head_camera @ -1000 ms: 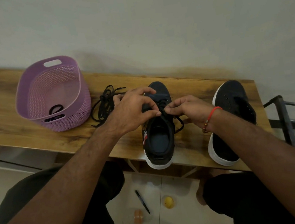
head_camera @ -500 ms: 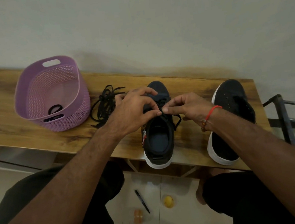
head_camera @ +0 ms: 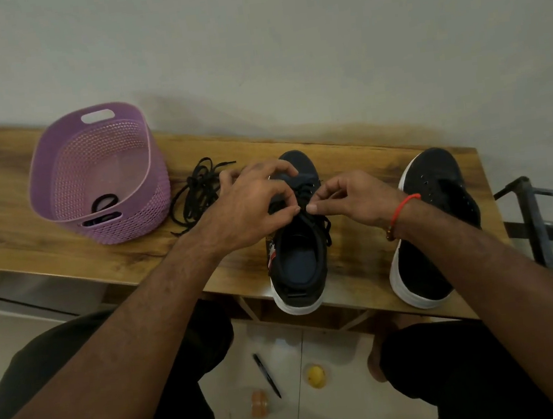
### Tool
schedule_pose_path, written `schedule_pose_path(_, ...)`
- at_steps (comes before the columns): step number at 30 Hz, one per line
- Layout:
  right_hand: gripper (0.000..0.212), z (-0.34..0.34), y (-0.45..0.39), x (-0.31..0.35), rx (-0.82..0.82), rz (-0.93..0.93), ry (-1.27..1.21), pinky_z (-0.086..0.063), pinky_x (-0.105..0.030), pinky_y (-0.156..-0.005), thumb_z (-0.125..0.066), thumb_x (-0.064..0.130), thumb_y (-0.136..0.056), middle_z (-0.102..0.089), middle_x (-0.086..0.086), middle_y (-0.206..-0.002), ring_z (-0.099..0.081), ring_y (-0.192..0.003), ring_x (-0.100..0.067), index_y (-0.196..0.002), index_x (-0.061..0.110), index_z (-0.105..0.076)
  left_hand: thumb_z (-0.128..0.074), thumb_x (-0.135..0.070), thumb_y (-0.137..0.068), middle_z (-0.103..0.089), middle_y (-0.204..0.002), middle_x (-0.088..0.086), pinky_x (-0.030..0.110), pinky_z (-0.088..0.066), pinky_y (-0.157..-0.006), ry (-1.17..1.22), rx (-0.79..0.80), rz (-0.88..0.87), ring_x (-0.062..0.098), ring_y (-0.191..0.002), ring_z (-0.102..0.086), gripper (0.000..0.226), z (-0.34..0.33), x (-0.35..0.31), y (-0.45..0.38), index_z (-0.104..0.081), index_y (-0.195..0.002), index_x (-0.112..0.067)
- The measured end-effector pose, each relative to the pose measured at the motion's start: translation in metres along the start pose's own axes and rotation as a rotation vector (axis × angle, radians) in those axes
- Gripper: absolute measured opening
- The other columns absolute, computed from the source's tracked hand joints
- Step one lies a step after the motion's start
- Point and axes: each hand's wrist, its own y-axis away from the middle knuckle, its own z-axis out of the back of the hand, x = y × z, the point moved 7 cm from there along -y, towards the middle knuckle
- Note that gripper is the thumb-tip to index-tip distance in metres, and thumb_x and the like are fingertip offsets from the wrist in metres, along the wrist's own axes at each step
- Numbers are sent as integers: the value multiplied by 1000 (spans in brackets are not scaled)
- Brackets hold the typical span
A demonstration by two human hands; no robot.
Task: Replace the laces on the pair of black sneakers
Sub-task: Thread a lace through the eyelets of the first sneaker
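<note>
Two black sneakers with white soles stand on the wooden table [head_camera: 7,191]. The middle sneaker [head_camera: 300,265] points away from me and has a black lace [head_camera: 326,229] partly threaded, one end hanging over its right side. My left hand [head_camera: 251,208] rests over its tongue, thumb and forefinger pinched on the lace. My right hand [head_camera: 356,200] pinches the same lace just to the right, fingertips almost touching the left ones. The second sneaker [head_camera: 439,197] stands at the right with no lace in its eyelets. A loose bundle of black laces [head_camera: 194,194] lies left of my hand.
A purple perforated basket [head_camera: 99,174] stands at the left with a small black loop inside. The wall runs close behind the table. A dark metal frame [head_camera: 545,220] stands at the right. A pen [head_camera: 267,375] and small objects lie on the floor between my knees.
My right hand has shifted slightly left and up, bringing its fingertips closer to those of my left hand over the sneaker. Both keep their pinch on the lace.
</note>
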Motion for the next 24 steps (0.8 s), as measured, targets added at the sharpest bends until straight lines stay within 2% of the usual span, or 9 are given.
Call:
schedule_pose_path(3, 17, 3, -1, 0, 18, 3, 82, -55, -34, -90, -74, 35, -86, -73, 0, -97, -67, -99, -18, -92, 19, -75, -68, -41, -89, -49, -134, -24, 54, -24, -110, 119, -16, 90, 6, -133, -38, 6, 4, 8, -1, -65, -85, -38)
schedule_pose_path(5, 19, 5, -1, -1, 14, 1, 106, -54, -35, -91, -73, 35, -88, -72, 0, -98, -66, -99, -19, -93, 17, -74, -61, -49, -86, -56, -121, -28, 56, -35, -108, 246, -55, 161, 5, -124, -49, 9, 10, 15, -2, -62, -81, -41)
schedule_pose_path(8, 16, 4, 0, 0, 11, 14, 121, -53, -32, -86, -71, 32, -90, -70, 3, -97, -64, -97, -16, -95, 17, -72, -57, -38, -96, -70, -111, -15, 43, -50, -102, 492, -123, 292, 5, -109, -63, 10, 20, 23, -2, -63, -90, -35)
schedule_pose_path(11, 11, 2, 1, 3, -1, 48, 124, -50, -26, -81, -72, 31, -90, -68, 7, -98, -61, -96, -10, -96, 23, -70, -48, -21, -105, -77, -107, -3, 27, -53, -90, 899, -169, 456, 6, -102, -70, 17, 23, 21, -1, -58, -90, -22)
schedule_pose_path(14, 6, 1, 1, 7, 2, 88, 144, -44, -23, -81, -73, 28, -89, -67, 11, -98, -58, -96, -4, -93, 25, -70, -49, -18, -104, -78, -98, 8, 41, -49, -88, 1262, -202, 518, 25, -101, -74, 15, 24, 19, 1, -47, -90, -21)
schedule_pose_path(17, 4, 1, 1, 10, 3, 120, 176, -39, -20, -82, -72, 27, -90, -66, 13, -100, -55, -95, 2, -93, 25, -71, -64, -21, -97, -73, -83, 3, 36, -55, -80, 1263, -218, 520, 25, -88, -74, 8, 28, 27, 3, -58, -99, -16)
schedule_pose_path(19, 4, 2, 3, 11, 7, 124, 181, -36, -15, -79, -71, 26, -91, -63, 16, -99, -52, -93, 5, -94, 23, -70, -73, -27, -86, -72, -80, 0, 36, -56, -79, 1235, -156, 562, 19, -77, -72, 23, 26, 34, 5, -65, -103, -14)
schedule_pose_path(21, 3, 2, 3, 11, 12, 127, 191, -33, -10, -76, -70, 25, -92, -61, 19, -97, -50, -90, 7, -93, 22, -69, -76, -30, -77, -74, -82, -1, 36, -56, -79, 1176, -38, 634, 13, -71, -70, 31, 23, 41, 10, -68, -103, -14)
schedule_pose_path(24, 3, 3, 3, 10, 15, 134, 218, -35, -17, -84, -70, 25, -92, -63, 17, -98, -51, -93, 7, -91, 22, -70, -75, -26, -77, -75, -88, 1, 30, -60, -71, 1068, 233, 673, 10, -74, -67, 33, 17, 44, 19, -73, -106, -10)
